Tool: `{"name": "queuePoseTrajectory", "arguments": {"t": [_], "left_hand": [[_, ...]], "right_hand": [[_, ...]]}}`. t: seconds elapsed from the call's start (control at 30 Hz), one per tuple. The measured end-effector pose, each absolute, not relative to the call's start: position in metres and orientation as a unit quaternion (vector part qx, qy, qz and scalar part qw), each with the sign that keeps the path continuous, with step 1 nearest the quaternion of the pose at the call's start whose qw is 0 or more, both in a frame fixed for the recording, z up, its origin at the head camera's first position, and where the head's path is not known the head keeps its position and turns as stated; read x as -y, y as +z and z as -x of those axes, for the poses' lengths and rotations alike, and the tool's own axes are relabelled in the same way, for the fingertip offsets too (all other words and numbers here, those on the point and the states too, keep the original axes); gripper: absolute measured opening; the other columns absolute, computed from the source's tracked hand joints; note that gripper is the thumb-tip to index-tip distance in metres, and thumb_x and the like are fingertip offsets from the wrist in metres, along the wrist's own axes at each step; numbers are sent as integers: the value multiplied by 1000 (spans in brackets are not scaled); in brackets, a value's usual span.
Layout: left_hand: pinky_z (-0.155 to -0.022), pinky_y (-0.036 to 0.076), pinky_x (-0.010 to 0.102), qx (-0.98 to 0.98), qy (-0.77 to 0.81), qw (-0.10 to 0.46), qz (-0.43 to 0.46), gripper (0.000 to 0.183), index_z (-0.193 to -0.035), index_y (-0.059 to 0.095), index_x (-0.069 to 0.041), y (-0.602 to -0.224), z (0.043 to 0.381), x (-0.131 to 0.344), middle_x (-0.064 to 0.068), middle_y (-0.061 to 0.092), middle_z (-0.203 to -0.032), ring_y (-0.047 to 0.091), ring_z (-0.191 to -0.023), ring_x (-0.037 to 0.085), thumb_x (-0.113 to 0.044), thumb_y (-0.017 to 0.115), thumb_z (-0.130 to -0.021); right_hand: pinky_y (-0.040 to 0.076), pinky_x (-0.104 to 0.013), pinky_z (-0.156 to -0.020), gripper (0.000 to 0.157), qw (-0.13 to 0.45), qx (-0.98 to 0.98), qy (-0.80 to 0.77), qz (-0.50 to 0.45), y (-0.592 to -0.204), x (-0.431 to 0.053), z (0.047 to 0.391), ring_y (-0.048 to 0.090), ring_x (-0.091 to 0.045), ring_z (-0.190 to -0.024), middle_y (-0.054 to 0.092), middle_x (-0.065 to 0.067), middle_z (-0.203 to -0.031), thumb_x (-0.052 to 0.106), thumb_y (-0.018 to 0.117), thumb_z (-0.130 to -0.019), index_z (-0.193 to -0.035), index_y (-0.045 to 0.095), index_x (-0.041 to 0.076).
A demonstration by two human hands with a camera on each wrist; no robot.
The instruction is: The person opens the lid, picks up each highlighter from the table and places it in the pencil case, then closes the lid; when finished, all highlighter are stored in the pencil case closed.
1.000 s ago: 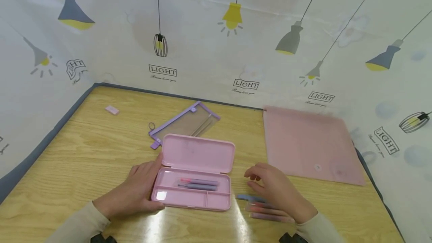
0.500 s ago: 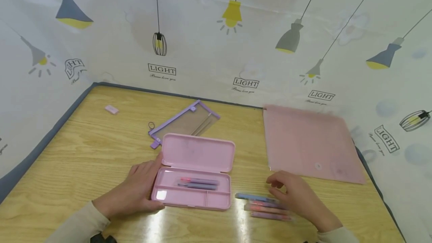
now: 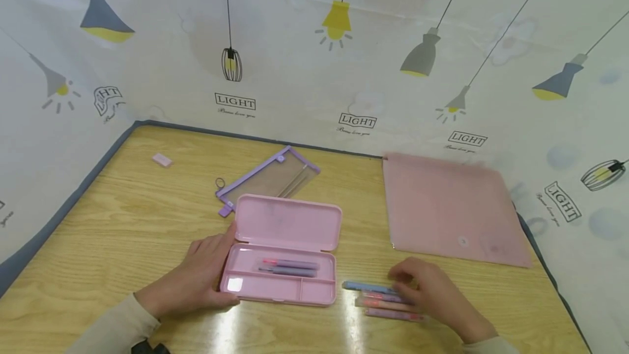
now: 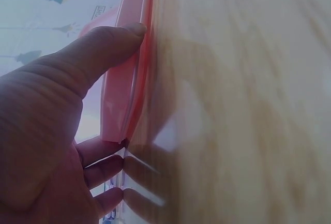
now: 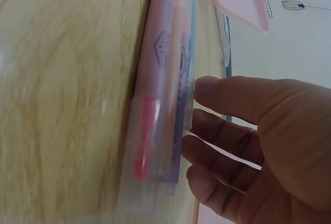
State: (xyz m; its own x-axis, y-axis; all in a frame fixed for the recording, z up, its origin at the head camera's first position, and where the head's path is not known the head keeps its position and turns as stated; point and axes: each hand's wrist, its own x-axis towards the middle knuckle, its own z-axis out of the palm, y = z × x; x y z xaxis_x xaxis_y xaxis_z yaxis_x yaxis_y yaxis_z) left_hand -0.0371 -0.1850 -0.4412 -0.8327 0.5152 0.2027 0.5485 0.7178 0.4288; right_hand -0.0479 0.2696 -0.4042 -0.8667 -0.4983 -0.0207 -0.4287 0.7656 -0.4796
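Two pens in pencil case, loose pens to its right, zip pouch behind it

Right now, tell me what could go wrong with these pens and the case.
The right hand is at the blue pen, which lies close beside the other pens; gripping it might drag or roll a neighbour. The left hand holds only the left end of the pink case, so a bump at the other end could swivel it. The pens inside the case lie loose in its back compartment, so a knock might slide them.
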Motion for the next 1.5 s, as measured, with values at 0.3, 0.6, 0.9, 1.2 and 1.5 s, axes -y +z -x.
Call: {"name": "queuePoseTrajectory", "arguments": {"t": [0.3, 0.6, 0.9, 1.2, 1.5], "left_hand": [[-95, 34, 49, 928, -239, 31, 283, 129, -154, 9, 8, -439, 36, 184, 24, 48, -140, 46, -126, 33, -50, 82, -66], [-97, 33, 51, 927, -241, 30, 285, 128, -155, 7, 7, -440, 36, 185, 25, 46, -144, 45, -129, 36, -51, 81, -68], [-97, 33, 52, 928, -242, 32, 282, 129, -155, 7, 5, -441, 36, 185, 23, 48, -140, 46, -127, 34, -51, 82, -66], [-98, 33, 52, 927, -245, 25, 282, 128, -155, 7, 6, -440, 36, 185, 23, 48, -141, 46, -127, 34, -50, 82, -67], [-98, 33, 52, 928, -245, 20, 280, 129, -155, 6, 6, -439, 36, 185, 23, 47, -141, 45, -128, 34, -50, 82, -68]], "right_hand": [[54, -24, -72, 12, 102, -927, -240, 270, -406, -263, 52, 63, -2, -84, 69, 8, -96, 17, 67, -92, -103, 71, 14], [55, -25, -74, 9, 96, -924, -231, 287, -405, -252, 54, 63, -2, -84, 69, 8, -94, 16, 68, -91, -99, 72, 14], [52, -23, -69, 7, 104, -930, -220, 274, -407, -258, 54, 59, 1, -80, 66, 12, -91, 19, 69, -91, -96, 72, 16], [52, -23, -69, 5, 87, -932, -215, 278, -409, -257, 55, 58, 4, -78, 65, 13, -87, 14, 70, -88, -92, 72, 17], [52, -24, -69, 4, 87, -937, -208, 269, -410, -259, 55, 59, 1, -79, 65, 14, -88, 19, 70, -90, -93, 71, 19]]}}
